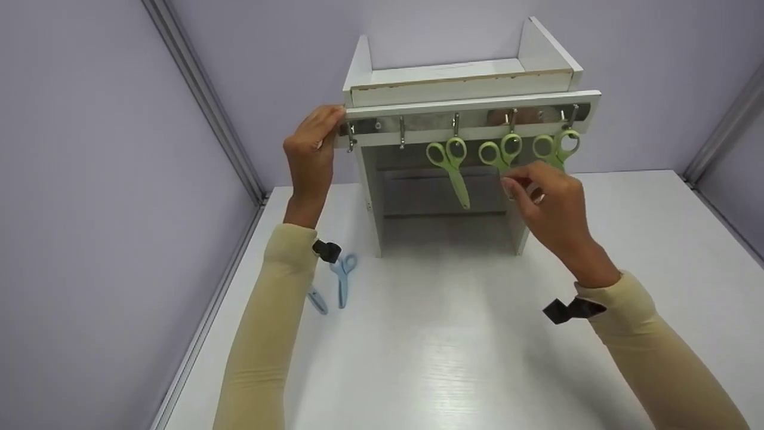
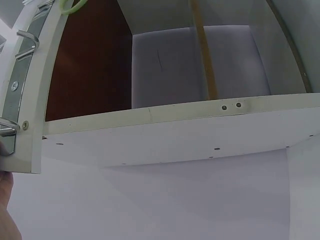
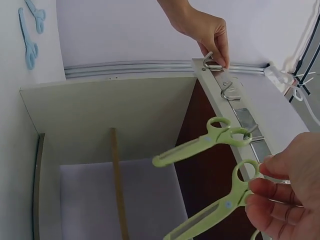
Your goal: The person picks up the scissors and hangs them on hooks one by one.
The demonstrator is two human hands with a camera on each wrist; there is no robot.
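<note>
Right hand [image 1: 552, 206] pinching the smooth plastic handle of the middle green scissors [image 1: 500, 153] hanging from a metal hook rail [image 1: 418, 124], while left hand [image 1: 311, 152] grips the white laminate shelf unit's [image 1: 459, 89] rail end.

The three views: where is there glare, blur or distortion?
Head view: soft glare on the white table, straight wall rails bend outward. Left wrist view: sharp shelf unit, blurred left hand at the edge. Right wrist view: right hand close and soft.

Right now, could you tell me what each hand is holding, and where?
The right hand pinches the middle green scissors near their handle; the left hand grips the rack's left end.
</note>
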